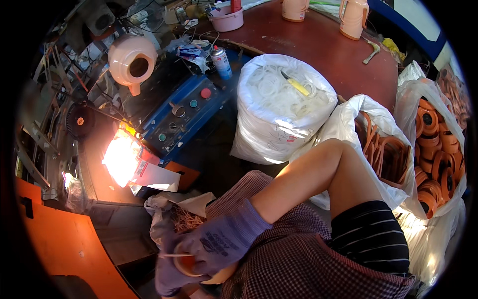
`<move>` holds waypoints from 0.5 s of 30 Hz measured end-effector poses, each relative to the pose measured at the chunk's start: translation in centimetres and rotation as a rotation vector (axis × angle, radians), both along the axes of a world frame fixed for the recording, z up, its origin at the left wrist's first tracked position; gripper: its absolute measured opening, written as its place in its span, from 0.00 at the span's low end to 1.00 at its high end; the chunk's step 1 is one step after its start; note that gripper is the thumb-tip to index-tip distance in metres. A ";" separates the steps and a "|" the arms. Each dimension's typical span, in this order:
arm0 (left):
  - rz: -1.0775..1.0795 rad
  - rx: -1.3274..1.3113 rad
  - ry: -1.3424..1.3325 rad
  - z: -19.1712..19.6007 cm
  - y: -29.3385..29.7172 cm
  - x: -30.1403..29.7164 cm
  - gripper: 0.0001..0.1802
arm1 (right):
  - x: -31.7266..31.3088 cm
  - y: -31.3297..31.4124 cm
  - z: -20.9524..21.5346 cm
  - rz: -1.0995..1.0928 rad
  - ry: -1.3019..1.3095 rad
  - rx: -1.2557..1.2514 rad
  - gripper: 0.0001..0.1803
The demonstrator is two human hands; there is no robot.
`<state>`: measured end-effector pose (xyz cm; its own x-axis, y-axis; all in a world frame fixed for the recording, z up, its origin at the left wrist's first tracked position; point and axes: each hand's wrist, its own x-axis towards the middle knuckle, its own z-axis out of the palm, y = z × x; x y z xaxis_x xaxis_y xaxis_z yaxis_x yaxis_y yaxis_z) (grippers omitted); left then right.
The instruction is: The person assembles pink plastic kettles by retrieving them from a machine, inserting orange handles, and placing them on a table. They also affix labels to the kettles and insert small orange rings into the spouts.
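Note:
Low in the lap, a peach plastic jug shell (222, 274) shows a round pale rim and an orange-red inside; much of it is hidden by the gloves. My right hand (211, 244), in a purple glove, reaches across from the right with its fingers closed over the rim. My left hand (168, 274), also gloved in purple, wraps the shell's left side, its fingers partly hidden and blurred. A thin pale strip (174, 255) sticks out leftward by the opening. Just beyond the hands sits an open bag of thin pinkish strips (186, 219).
A white sack of clear rings (279, 94) carries a yellow-handled knife (298, 85). Sacks of brown handles (383, 154) and round orange-brown parts (438, 154) stand right. A blue control panel (179, 117), a peach jug (127, 55) and a spray can (220, 62) are at left; jugs (352, 20) stand on the red table.

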<state>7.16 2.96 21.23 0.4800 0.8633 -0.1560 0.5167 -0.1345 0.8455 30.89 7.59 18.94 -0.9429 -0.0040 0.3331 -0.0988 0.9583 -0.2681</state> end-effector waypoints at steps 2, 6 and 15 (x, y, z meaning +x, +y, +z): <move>0.127 0.011 0.090 0.7 -0.4 -2.3 0.63 | 3.4 1.5 2.0 -0.082 0.472 0.258 0.14; 0.567 0.522 0.175 2.4 -1.0 -4.6 0.58 | 14.1 10.5 0.8 -0.703 0.552 0.142 0.09; 0.859 0.983 0.198 3.1 -1.1 -2.0 0.57 | 36.4 22.1 -17.2 -1.909 -0.291 -0.020 0.16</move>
